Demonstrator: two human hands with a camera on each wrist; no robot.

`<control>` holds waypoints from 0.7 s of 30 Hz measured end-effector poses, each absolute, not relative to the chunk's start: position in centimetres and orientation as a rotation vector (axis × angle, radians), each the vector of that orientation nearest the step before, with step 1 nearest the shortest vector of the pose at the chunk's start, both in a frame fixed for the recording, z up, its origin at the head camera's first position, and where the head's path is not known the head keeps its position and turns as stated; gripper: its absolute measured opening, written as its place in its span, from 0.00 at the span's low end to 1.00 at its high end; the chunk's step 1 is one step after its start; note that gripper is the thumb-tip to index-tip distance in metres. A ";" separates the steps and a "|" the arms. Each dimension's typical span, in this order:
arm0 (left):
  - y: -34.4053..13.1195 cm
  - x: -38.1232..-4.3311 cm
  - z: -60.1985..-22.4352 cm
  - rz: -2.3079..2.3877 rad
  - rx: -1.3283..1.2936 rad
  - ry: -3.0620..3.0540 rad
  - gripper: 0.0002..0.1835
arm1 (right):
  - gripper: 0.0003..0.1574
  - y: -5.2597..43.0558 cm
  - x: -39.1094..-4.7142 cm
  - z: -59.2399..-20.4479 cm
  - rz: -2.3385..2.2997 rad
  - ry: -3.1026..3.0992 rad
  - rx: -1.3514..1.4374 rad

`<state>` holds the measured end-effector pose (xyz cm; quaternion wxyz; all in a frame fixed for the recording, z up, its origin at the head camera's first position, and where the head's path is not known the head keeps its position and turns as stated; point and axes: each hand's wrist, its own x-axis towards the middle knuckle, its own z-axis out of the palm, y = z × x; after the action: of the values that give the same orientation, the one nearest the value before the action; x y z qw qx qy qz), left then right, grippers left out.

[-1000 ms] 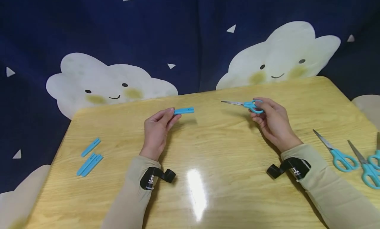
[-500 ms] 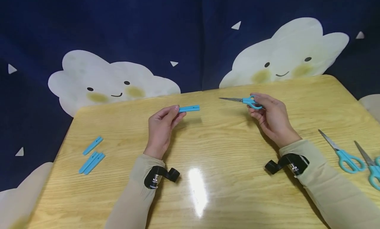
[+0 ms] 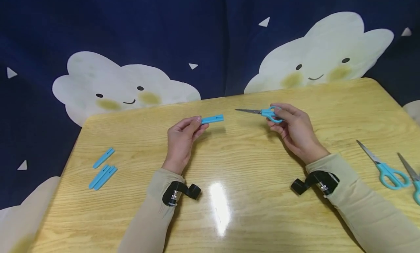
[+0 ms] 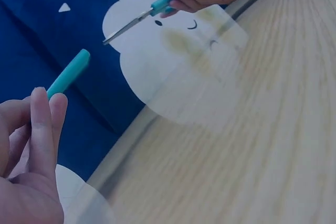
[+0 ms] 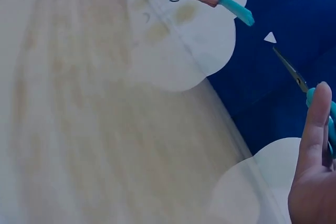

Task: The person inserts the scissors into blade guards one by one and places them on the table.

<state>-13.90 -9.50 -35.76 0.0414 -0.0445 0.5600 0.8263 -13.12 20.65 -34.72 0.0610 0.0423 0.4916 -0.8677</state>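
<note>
My left hand (image 3: 180,145) pinches a flat light-blue scissors sheath (image 3: 212,119) between thumb and fingers above the table. Its slotted end points right. Across from it, my right hand (image 3: 296,134) holds small scissors (image 3: 266,113) by their blue handle loops. The scissors' blades are together and point left at the sheath, with a short gap between tip and sheath. In the left wrist view the sheath (image 4: 70,73) and the scissors (image 4: 131,27) are apart. The right wrist view also has the sheath (image 5: 236,9) facing the blade tip, while the handle is partly hidden by fingers.
Three more blue sheaths (image 3: 104,158) lie on the left of the wooden table (image 3: 256,209). At the right lie scissors (image 3: 390,174) with teal handles, and a second pair (image 3: 415,180) is cut off by the frame edge. Behind hangs a dark blue curtain (image 3: 157,30) with clouds.
My left hand has moved slightly right with the sheath, and my right hand left with the scissors. The gap between blade tip and sheath has narrowed. The head view has shifted a little.
</note>
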 end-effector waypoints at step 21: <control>-8.1 -13.9 -37.3 2.486 -0.197 1.708 0.17 | 0.29 20.9 -13.3 -36.3 -2.537 1.564 0.039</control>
<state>-13.87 -8.14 -37.31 0.0596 -0.0650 0.5641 0.8210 -13.33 20.86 -36.33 0.0805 0.0131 0.5230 -0.8485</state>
